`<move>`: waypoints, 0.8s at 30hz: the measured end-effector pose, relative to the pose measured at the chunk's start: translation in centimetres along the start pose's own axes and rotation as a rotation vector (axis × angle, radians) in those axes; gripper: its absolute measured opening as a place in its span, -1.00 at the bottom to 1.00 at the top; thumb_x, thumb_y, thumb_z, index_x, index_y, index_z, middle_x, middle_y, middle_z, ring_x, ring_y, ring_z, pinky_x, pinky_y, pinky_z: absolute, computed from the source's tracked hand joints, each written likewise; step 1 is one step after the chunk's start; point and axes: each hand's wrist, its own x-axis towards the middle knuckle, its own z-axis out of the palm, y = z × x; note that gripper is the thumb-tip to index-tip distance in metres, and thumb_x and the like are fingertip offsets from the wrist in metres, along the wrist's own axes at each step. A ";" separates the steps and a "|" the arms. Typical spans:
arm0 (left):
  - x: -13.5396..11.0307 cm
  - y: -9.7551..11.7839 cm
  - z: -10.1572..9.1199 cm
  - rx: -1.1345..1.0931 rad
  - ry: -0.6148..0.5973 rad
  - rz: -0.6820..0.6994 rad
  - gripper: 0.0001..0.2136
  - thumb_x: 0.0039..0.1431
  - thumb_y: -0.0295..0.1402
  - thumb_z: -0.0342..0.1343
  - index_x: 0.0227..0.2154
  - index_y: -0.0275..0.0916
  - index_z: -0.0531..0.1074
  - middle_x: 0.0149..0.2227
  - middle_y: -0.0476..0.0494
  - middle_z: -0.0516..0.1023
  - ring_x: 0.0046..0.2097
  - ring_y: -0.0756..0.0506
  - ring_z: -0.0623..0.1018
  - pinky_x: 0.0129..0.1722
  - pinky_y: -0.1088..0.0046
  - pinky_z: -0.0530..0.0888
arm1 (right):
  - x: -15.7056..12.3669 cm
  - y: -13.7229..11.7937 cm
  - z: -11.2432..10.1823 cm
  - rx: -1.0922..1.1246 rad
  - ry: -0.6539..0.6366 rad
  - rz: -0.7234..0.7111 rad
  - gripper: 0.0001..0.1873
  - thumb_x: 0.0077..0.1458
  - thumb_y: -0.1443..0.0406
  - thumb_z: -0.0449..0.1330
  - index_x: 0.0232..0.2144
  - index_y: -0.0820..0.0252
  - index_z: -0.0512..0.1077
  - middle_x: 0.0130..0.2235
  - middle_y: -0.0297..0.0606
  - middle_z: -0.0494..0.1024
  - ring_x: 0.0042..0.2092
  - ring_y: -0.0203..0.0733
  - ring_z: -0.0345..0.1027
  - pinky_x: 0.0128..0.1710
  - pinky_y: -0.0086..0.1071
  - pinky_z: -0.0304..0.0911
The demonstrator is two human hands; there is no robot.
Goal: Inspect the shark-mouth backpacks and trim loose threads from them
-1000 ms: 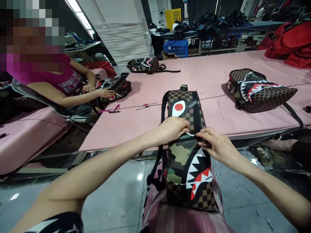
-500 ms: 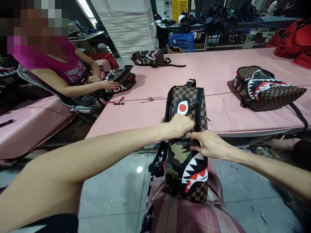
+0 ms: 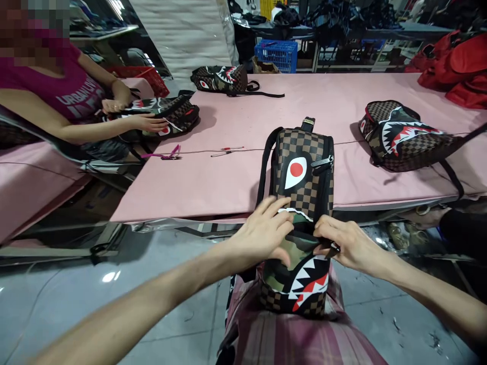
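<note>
A small backpack with brown checks, camouflage and a printed shark mouth stands upright on my lap, leaning on the table edge. My left hand rests across its middle with the fingers spread, covering part of the front pocket seam. At the right edge of that pocket, the fingers of my right hand are closed on a small dark zipper pull, partly hidden by them. Higher up hangs another zipper pull, beside the printed red and white eye.
Similar backpacks lie on the pink table: one at the right, one at the back. At left, a co-worker's hands touch another backpack. Pens, pink-handled snips and red bags are also there.
My left hand has loosened from a closed grip and spread over the bag's middle. My right hand has moved slightly right and down to the pocket's side. The view has shifted right.
</note>
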 end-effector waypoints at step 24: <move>-5.7 4.3 8.3 0.216 0.712 -0.195 -0.79 -0.04 -0.65 0.17 -0.48 -0.18 0.36 -0.48 0.18 0.51 -0.15 -0.01 0.45 0.10 0.20 0.09 | -0.9 -0.5 5.6 -0.509 0.363 -0.405 -0.77 0.14 0.47 0.03 -0.53 0.17 0.33 -0.42 -0.31 0.51 -0.53 -0.38 0.14 -0.55 -0.41 -0.09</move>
